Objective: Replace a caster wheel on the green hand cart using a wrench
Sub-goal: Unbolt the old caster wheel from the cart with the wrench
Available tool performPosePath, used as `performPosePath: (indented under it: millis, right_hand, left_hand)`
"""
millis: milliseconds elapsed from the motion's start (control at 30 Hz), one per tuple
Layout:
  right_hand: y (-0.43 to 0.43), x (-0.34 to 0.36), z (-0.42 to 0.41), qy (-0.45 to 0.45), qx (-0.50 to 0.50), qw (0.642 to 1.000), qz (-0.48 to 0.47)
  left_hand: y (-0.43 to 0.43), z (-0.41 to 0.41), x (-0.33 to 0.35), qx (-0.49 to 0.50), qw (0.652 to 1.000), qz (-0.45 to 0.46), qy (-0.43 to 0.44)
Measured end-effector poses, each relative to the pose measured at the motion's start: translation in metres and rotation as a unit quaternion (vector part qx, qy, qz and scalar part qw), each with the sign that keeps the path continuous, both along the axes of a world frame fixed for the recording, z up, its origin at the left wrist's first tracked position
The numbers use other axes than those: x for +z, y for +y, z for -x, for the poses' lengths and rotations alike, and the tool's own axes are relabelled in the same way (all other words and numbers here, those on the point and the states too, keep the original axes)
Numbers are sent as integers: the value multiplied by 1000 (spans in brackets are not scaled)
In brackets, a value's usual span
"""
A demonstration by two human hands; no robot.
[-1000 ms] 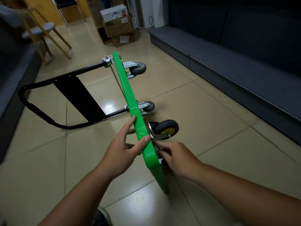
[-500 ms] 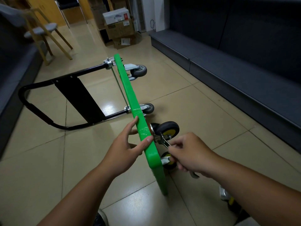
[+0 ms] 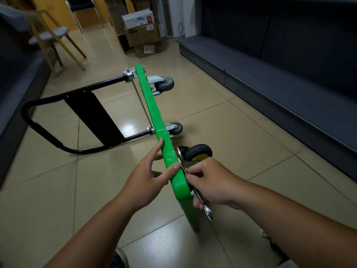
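Observation:
The green hand cart [image 3: 152, 107] stands on its side edge on the tiled floor, its black handle [image 3: 63, 120] folded out to the left. My left hand [image 3: 148, 176] grips the upper green edge, thumb over the top. My right hand [image 3: 210, 182] holds a silver wrench [image 3: 204, 206] against the cart's underside, just below a black caster wheel with a yellow hub [image 3: 199, 153]. The wrench's head is hidden behind the green edge. Two grey caster wheels [image 3: 165, 85] [image 3: 176, 128] stick out farther along.
A long dark grey bench [image 3: 270, 78] runs along the right. Stacked cardboard boxes [image 3: 143, 33] stand at the back. Wooden stools [image 3: 56, 41] stand at the back left beside a dark sofa edge [image 3: 17, 78]. My shoe [image 3: 119, 258] shows at the bottom.
My right hand has swung the wrench back in against the cart's underside, after lifting away from it half a second ago. My left hand keeps the same grip on the green edge.

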State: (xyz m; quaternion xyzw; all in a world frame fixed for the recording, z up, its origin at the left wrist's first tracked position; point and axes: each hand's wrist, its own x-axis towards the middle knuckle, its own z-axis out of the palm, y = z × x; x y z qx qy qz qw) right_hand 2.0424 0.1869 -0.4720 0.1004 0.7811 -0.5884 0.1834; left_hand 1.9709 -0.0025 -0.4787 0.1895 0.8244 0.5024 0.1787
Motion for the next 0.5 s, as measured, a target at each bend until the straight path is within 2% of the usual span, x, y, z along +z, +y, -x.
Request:
performPosePath:
  millis: [100, 200, 300, 367, 433, 500]
  right_hand:
    - [5, -22, -2, 44, 7, 999, -9]
    - [0, -50, 0, 136, -7, 987, -87]
    - [-9, -68, 4, 196, -39, 972, -124]
    - [-6, -71, 1, 220, -18, 960, -174]
    - [4, -73, -9, 204, 25, 947, -245]
    - [17, -73, -23, 113, 36, 951, -287]
  left_hand:
    - [-2, 0, 0, 2, 1000, -4, -2]
    - [-2, 1, -1, 2, 1000, 0, -1]
    - [-3, 1, -3, 7, 1000, -4, -3]
    - [-3, 2, -3, 8, 1000, -3, -8]
    - [-3, 2, -2, 7, 1000, -3, -11]
    - [-3, 3, -2, 7, 1000, -4, -13]
